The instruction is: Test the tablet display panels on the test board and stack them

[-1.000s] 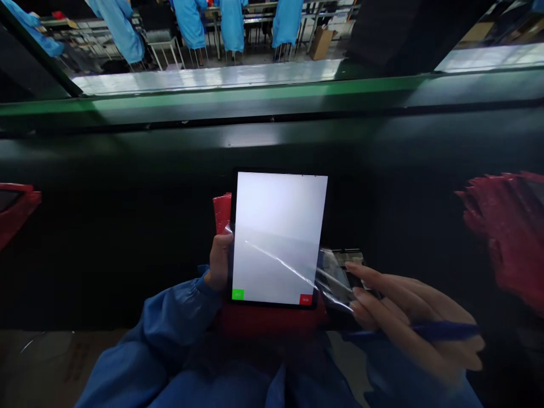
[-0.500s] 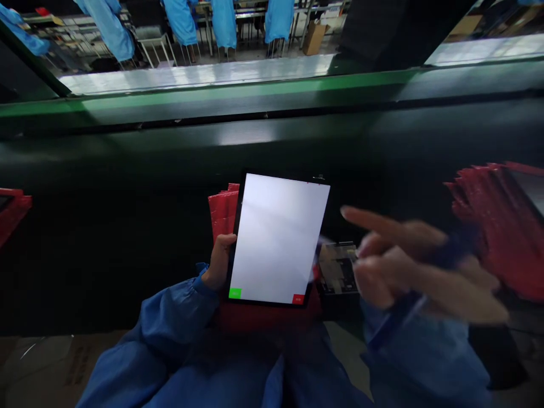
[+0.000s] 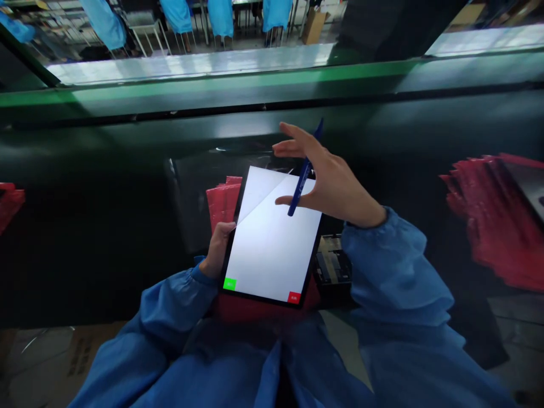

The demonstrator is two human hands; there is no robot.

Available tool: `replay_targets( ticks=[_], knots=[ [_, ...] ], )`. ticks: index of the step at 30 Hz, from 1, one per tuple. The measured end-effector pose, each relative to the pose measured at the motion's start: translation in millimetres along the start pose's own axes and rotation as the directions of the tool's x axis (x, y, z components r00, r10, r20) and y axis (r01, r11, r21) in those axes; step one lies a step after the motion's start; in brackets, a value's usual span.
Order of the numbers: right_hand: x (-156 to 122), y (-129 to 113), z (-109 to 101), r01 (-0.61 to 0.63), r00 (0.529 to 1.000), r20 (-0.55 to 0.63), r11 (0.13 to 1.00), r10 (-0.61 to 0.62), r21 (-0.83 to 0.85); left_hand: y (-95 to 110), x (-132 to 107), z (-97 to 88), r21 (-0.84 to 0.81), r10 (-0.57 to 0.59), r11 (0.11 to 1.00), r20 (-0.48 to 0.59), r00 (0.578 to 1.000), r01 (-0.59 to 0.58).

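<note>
Since half a second ago, the right hand has moved from beyond the tablet's right side to above its upper right corner, and a sheet of clear film now shows beyond the upper left. Dark and broad, the work surface spreads beneath everything. On it at far right lies a thick stack of red pouches. Centrally, in front of the person's body, is the tablet, its screen lit white and slightly tilted. Its left edge is gripped by the left hand, thumb at the rim. Past the upper left lies the clear film, and a diagonal line crosses that part of the screen. Smaller red pouches jut out behind the left edge; a device with exposed components sits just beside the lower right edge. Slimmer still, the blue pen is held slanting across the right hand, whose thumb and fingertips are spread apart; whether they touch film I cannot tell. Smallest are the green square and the red square in the screen's bottom corners.
</note>
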State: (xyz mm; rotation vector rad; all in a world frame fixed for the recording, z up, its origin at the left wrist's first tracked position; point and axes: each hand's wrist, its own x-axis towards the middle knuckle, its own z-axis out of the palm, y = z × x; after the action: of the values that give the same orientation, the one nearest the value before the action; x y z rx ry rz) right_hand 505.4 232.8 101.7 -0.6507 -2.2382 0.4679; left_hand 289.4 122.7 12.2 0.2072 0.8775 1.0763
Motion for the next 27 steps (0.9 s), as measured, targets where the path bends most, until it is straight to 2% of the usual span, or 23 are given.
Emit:
replay_targets(
  ticks=[2,4,6,8,11,14,17,19,22,25,27],
  knots=[
    [0,6,-4,0.001,1.0,-0.022,0.99,0.003,0.141,3,1,1.3,-0.027,0.026,0.999,-0.023,0.999,-0.026],
    [3,15,-3,0.016,0.997,-0.075,0.937,0.012,0.35,6,1,3.5,-0.064,0.06,0.996,-0.062,0.996,-0.064],
    [7,27,5,0.014,0.988,-0.143,0.867,0.066,0.499,8,1,6.6,-0.086,0.085,0.992,-0.09,0.992,-0.093],
    [11,40,19,-0.015,0.969,-0.195,0.82,0.154,0.573,10,1,9.4,-0.066,0.121,0.989,-0.118,0.986,-0.129],
    [14,55,40,-0.101,0.939,-0.198,0.775,0.281,0.624,12,2,9.0,0.0,0.169,0.985,-0.137,0.976,-0.17],
    [14,62,53,-0.179,0.916,-0.155,0.723,0.369,0.667,11,5,-1.4,0.054,0.231,0.973,-0.147,0.962,-0.225],
    [11,64,58,-0.238,0.9,-0.107,0.681,0.424,0.693,8,8,-18.7,0.223,0.403,0.905,-0.173,0.899,-0.362],
    [10,66,61,-0.267,0.889,-0.084,0.657,0.451,0.705,5,10,-27.8,0.327,0.47,0.857,-0.181,0.864,-0.398],
    [9,76,65,-0.291,0.88,-0.061,0.636,0.471,0.715,5,11,-29.6,0.339,0.46,0.864,-0.233,0.857,-0.371],
    [11,97,71,-0.314,0.893,-0.006,0.63,0.451,0.71,9,9,-18.3,0.286,0.42,0.895,-0.29,0.86,-0.341],
    [12,110,74,-0.333,0.898,0.033,0.628,0.439,0.703,12,8,-9.6,0.194,0.363,0.929,-0.309,0.879,-0.315]
  ],
)
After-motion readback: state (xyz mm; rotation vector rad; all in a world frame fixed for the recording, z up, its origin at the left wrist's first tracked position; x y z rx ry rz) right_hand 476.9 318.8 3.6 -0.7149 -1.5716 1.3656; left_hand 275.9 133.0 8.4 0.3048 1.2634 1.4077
